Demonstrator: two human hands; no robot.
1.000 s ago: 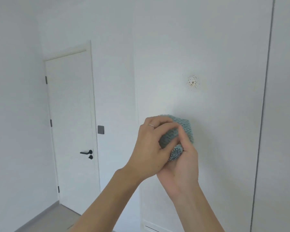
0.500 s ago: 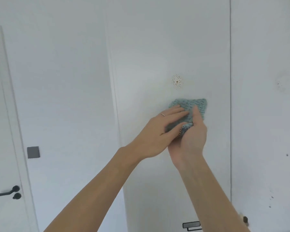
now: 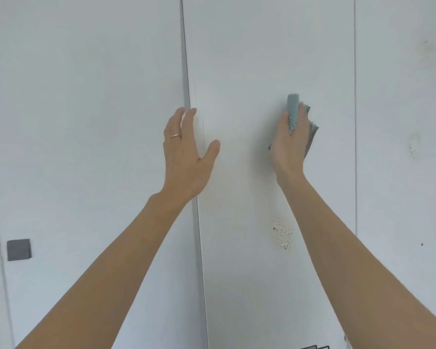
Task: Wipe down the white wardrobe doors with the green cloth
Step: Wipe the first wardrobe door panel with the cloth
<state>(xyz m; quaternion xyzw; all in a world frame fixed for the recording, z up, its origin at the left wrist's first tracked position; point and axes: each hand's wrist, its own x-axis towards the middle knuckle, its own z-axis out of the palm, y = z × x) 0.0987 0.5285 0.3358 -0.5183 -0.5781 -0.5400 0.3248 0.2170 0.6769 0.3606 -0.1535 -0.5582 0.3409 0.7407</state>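
The white wardrobe door [image 3: 257, 59] fills the middle of the view, with a second door [image 3: 400, 172] to its right. My right hand [image 3: 288, 144] grips the bunched green cloth [image 3: 293, 109] and holds it against the middle door at about head height. My left hand [image 3: 186, 152] is raised with fingers straight and spread, fingertips at the door's left edge [image 3: 186, 71]; it wears a ring and holds nothing. A patch of reddish-brown specks [image 3: 283, 234] marks the door below my right hand.
Faint smudges [image 3: 413, 147] and a small dark dot [image 3: 422, 244] mark the right door. A plain white wall [image 3: 86, 96] lies left of the wardrobe, with a grey square switch [image 3: 19, 249] low on it. A room door's frame shows at the far left.
My hands have separated: the left let go of the cloth and moved left to the door's edge. The right carried the cloth upward, above the speckled spot. The view swung right and up.
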